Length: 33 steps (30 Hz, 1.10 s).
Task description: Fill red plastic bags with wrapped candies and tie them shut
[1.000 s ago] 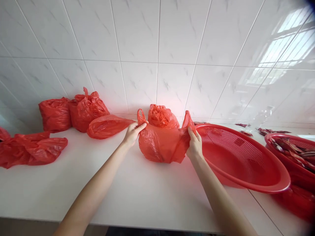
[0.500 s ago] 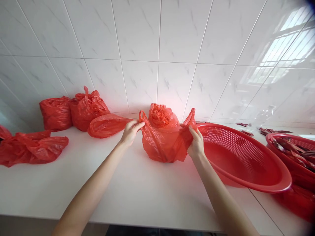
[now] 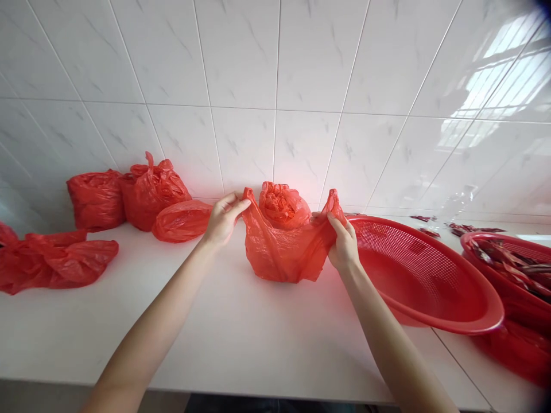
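Observation:
A thin red plastic bag [image 3: 286, 255] hangs spread between my two hands above the white counter [image 3: 241, 338]. My left hand [image 3: 224, 218] pinches its left handle between thumb and fingers. The right handle is gripped by my right hand [image 3: 342, 238], whose fingertips are partly behind the plastic. Just behind the held bag, against the wall, sits a bundle of crumpled red bags [image 3: 284, 205]. Close to my left hand lies a puffed red bag [image 3: 183, 221].
A large red perforated basin [image 3: 491, 315] stands right of my right hand. Beyond it, another red basket [image 3: 476, 244] holds shiny red-and-dark packets. Two full red bags [image 3: 97, 201] rest against the tiled wall at left. A loose red bag [image 3: 81, 264] lies at far left.
My left hand has risen slightly and now holds the bag's left handle nearer its top. The right hand keeps its hold; the bag's mouth stays stretched between them.

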### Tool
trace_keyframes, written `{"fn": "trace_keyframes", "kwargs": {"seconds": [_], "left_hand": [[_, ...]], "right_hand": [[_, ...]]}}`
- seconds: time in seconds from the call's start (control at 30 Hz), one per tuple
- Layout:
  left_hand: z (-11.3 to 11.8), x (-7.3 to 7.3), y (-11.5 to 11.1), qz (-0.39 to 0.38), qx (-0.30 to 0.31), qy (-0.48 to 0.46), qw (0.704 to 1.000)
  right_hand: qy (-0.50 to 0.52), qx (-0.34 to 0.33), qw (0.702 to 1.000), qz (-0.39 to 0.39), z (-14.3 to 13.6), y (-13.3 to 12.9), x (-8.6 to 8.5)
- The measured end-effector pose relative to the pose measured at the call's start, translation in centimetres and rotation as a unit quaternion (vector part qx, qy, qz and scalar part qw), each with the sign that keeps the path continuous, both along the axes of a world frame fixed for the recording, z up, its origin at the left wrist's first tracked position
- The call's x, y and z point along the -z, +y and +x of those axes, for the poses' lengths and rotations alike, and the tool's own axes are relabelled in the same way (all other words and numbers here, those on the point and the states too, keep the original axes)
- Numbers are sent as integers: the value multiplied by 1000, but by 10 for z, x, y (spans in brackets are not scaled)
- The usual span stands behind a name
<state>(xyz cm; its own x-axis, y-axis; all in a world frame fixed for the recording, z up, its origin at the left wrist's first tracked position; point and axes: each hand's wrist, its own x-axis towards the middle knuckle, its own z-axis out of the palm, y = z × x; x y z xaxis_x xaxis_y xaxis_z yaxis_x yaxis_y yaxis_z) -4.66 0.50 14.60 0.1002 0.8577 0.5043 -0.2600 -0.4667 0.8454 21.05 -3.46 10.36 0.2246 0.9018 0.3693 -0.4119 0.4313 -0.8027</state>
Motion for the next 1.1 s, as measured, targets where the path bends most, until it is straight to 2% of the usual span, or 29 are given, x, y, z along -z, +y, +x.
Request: {"fn": "trace_keyframes", "kwargs": {"seconds": [0.17,0.23,0.33,0.5,0.63,0.77,0.9,1.03,1.1], "left_hand": [[10,-25,-10,42,12,37,998],[14,-31,-14,55,15,43,997],[18,-33,-18,86,19,80,993],[27,-34,-21,160,68,261,949],[32,-40,-23,197,38,333,921],[35,-41,-21,193,1,347,918],[38,-35,-17,150,-15,344,927],[42,-29,-15,90,-59,336,936],[44,-27,-14,84,-65,339,935]], "right_hand": [[19,-71,997,-8,-14,0,-13],[28,-92,995,-30,-21,0,-16],[9,-86,995,-52,-32,0,-16],[-88,-111,988,-64,-48,-5,-18],[-151,-133,979,-41,-53,-9,-21],[-206,-121,971,-26,-48,-15,-25],[-266,-114,957,3,-42,-22,-28],[-305,-57,950,31,-39,-22,-25],[-328,-19,943,57,-39,-20,-20]]}}
